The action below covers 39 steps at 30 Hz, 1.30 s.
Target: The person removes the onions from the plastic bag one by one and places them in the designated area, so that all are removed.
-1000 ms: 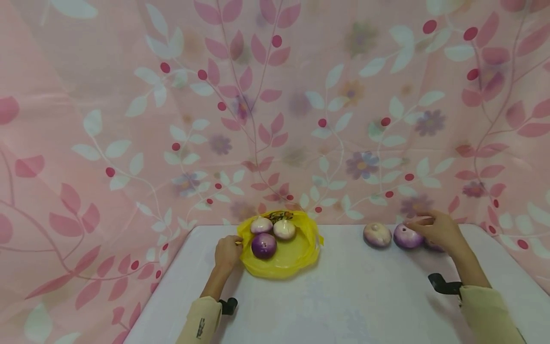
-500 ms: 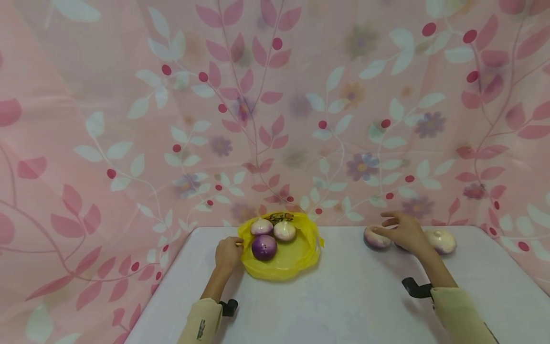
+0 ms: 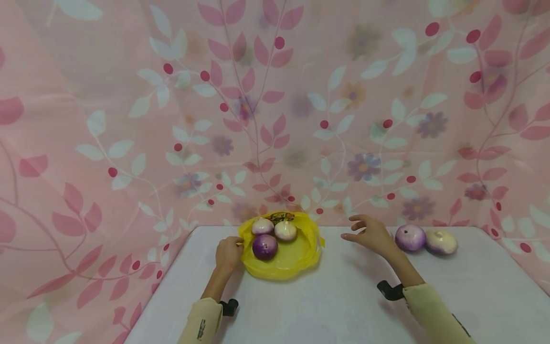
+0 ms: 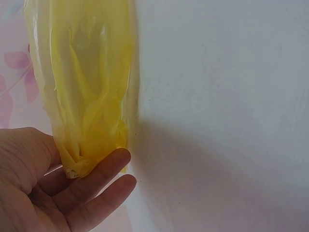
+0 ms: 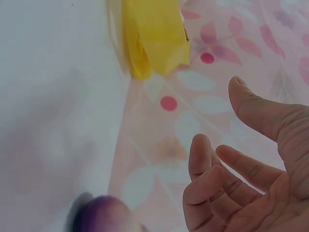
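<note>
My left hand [image 3: 228,254] pinches the left rim of a yellow plastic bag [image 3: 296,267]. In the left wrist view, the fingers [image 4: 91,186] curl against the gathered edge of the bag. Inside it lie a purple onion [image 3: 265,247] and two paler onions, a left one [image 3: 262,226] and a right one [image 3: 285,231]. To the right of the bag my right hand [image 3: 371,235] hovers with nothing in its fingers, thumb and fingers spread apart. In the right wrist view a purple-and-white onion [image 5: 108,215] shows at the bottom edge, apart from the hand.
A purple onion [image 3: 410,237] and a whitish one [image 3: 442,242] sit side by side at the back right of the white table [image 3: 318,310]. Directly behind the table hangs a pink floral cloth [image 3: 296,157]. Dark camera mounts stick out at both wrists.
My right hand has moved left, passing over the row of onions at the right. It now covers the leftmost onion's spot. The left hand and the bag stay put.
</note>
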### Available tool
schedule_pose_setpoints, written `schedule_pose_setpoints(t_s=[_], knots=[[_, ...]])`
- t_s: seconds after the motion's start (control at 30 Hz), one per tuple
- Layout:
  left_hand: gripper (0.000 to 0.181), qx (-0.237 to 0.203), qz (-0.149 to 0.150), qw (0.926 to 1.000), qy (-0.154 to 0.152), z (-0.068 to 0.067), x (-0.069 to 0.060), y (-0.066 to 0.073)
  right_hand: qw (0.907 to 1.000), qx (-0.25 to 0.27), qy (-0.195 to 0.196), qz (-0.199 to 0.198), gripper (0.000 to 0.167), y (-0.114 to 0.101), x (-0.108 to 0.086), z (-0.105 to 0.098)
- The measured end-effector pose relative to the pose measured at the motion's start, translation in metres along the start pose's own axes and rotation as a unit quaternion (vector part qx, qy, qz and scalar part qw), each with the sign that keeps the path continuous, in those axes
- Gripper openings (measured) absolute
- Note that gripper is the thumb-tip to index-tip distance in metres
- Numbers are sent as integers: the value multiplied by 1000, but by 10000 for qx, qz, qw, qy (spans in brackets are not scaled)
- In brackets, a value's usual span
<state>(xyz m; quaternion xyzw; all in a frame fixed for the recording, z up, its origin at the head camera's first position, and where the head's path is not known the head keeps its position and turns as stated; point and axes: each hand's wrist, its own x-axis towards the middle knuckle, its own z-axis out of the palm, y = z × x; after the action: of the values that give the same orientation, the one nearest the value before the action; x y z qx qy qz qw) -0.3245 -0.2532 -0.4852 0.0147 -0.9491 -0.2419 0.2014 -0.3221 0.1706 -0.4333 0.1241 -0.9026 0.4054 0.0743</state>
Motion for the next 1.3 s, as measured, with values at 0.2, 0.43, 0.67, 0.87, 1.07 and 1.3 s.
schedule_pose_setpoints(t_s=[0.2,0.43,0.67,0.87,1.07,1.3], knots=[[17,17,-46,10000,-65,-1,-1,2,9995,218,-128,-201,65,-13,4,19],[17,23,-49,10000,-66,-2,0,1,9983,451,-200,-324,60,-30,7,42],[17,-10,-92,9999,-104,-1,0,0,9958,603,-310,-623,60,-44,14,68],[17,36,-60,9999,-146,1,0,0,9947,649,-548,-586,60,-58,20,87],[17,-34,121,9999,18,-1,0,1,9904,818,-774,-808,59,-71,26,103],[17,-42,104,9999,14,-1,-2,2,9864,809,-1159,-835,62,-81,29,123]])
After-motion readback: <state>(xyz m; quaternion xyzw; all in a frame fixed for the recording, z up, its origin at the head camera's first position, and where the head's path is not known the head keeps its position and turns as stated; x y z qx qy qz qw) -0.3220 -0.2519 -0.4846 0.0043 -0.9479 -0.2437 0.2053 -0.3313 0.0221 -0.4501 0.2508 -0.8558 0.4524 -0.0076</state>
